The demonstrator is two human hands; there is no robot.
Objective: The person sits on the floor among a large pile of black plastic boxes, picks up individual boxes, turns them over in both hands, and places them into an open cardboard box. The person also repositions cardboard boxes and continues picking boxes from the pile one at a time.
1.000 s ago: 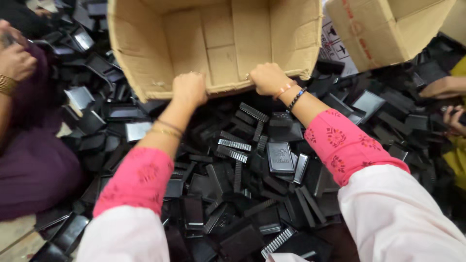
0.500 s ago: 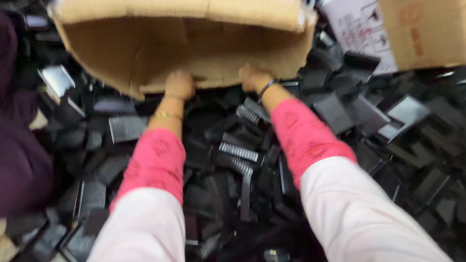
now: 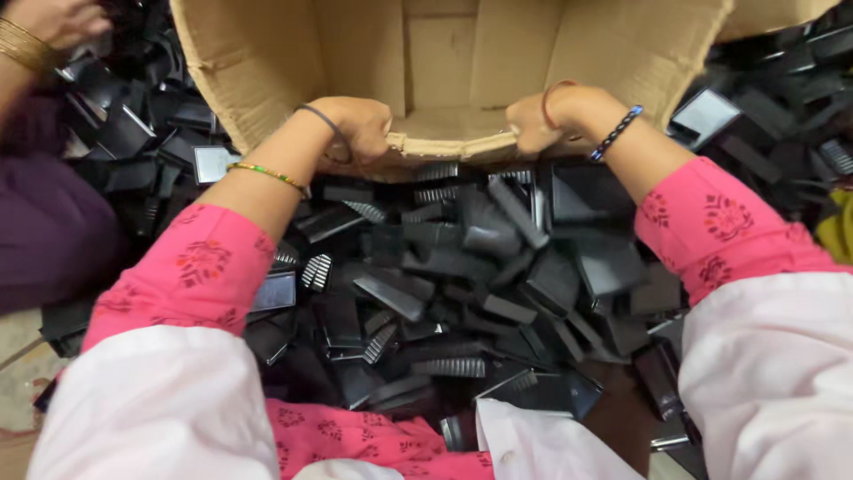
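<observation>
Countless black plastic parts underneath

Soft, even light falls from above. The box interior is bright, the black parts below it dim with faint glints. Sleeves nearest the camera blur slightly.
</observation>
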